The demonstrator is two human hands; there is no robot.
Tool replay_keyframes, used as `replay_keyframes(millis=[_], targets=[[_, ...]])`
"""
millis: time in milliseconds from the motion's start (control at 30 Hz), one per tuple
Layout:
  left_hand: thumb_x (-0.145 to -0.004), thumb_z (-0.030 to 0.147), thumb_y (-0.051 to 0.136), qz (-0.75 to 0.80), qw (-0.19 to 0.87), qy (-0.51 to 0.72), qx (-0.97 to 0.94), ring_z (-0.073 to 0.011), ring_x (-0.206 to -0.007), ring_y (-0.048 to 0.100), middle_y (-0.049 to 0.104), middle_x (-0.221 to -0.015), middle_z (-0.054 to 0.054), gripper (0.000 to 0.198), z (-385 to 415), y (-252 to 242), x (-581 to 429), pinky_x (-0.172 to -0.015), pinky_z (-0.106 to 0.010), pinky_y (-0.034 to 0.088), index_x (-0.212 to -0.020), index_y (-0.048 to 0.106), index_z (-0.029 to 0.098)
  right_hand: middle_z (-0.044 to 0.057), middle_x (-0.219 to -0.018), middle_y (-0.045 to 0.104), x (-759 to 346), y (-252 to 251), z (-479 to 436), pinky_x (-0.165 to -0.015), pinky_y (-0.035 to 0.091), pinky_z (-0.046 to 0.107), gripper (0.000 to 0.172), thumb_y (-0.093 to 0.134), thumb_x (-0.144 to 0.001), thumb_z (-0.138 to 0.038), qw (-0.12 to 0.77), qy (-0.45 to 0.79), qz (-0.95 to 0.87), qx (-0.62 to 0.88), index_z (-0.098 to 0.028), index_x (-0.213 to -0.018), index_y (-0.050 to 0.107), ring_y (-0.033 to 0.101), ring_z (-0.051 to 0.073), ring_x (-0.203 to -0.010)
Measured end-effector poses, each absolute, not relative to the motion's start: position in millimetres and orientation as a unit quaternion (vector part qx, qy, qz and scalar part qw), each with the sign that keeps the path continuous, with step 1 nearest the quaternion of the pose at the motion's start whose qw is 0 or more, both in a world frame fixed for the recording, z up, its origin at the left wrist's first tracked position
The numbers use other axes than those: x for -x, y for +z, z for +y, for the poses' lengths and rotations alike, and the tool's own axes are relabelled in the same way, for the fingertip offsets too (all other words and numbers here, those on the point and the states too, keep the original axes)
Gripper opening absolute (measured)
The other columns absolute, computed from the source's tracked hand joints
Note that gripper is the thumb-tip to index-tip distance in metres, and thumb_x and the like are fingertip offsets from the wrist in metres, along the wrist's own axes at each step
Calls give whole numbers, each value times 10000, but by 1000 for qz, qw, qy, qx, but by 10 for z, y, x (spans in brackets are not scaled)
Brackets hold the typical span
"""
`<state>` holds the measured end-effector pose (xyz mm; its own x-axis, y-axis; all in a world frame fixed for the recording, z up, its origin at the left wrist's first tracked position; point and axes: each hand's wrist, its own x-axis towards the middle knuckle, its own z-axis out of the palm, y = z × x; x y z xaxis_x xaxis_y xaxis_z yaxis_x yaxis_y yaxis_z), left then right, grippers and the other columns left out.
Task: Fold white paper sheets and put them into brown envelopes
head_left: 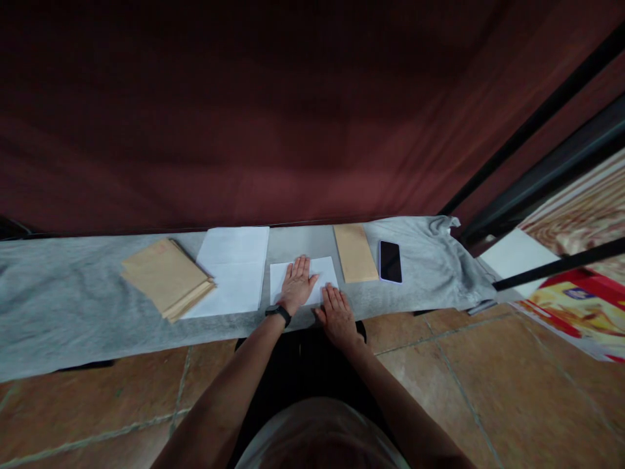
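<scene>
A white sheet of paper [319,266], which looks folded, lies flat on the grey cloth in front of me. My left hand [297,285] rests palm down on its middle, fingers outstretched. At the sheet's near right edge lies my right hand [336,316], also flat with its fingers extended. Both hands are open and grip nothing. To the right of the sheet is a single brown envelope [356,253]. On the left, a stack of white paper [237,270] is partly covered by a pile of brown envelopes [166,275].
A phone [390,262] with a dark screen lies right of the single envelope. Grey cloth [63,293] covers the narrow surface, bunched at its right end. Behind stands a dark red panel [293,143]. A red and yellow box [581,306] sits at the far right, beyond black bars.
</scene>
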<state>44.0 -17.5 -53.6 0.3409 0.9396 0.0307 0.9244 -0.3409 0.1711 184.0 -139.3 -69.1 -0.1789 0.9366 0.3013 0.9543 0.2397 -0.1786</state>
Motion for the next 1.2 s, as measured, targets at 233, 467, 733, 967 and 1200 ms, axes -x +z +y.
replay_keyframes(millis=[233,467,733,967,1200], targets=[[-1044,461,263,550,50,82,-830,-260,-1553,198,291,-1650,-111,621,-243,-534,-391,-1263,-495,164,-1576,328,147,213,-1566,429,-1844,-684,-1404,-1179,348,496,593,408,-1049,-400,184,-29,-767,614,-53,-1529,387,402,311,-1455],[-1048,386,293,496,45,85,-863,-256,-1548,216,330,-1642,-33,533,-702,-480,-215,-1266,-521,176,-1552,390,244,207,-1579,409,-1853,-712,-1423,-1202,317,477,591,393,-1054,-388,189,-26,-770,609,-40,-1531,384,355,300,-1488],[-1035,356,374,468,48,92,-877,-251,-1537,255,386,-1617,-9,488,-1077,-425,-21,-1267,-536,190,-1511,450,285,148,-1556,464,-1743,-619,-1184,-1222,303,463,529,318,-1074,-370,187,30,-767,613,-110,-1517,444,404,251,-1468],[-1031,361,409,454,46,73,-887,-260,-1484,375,565,-1487,-63,431,-1074,-404,-4,-1268,-532,198,-1407,572,229,96,-1579,443,-1449,-589,-630,-1214,319,435,472,338,-1076,-342,154,51,-807,568,-159,-1475,512,413,235,-1463],[-1041,444,389,450,35,92,-887,-243,-1525,288,408,-1605,-32,477,-1076,-464,25,-1267,-524,207,-1468,503,266,134,-1600,394,-1631,-691,-477,-1216,289,476,516,355,-1070,-373,168,9,-778,605,-163,-1538,417,384,250,-1480]])
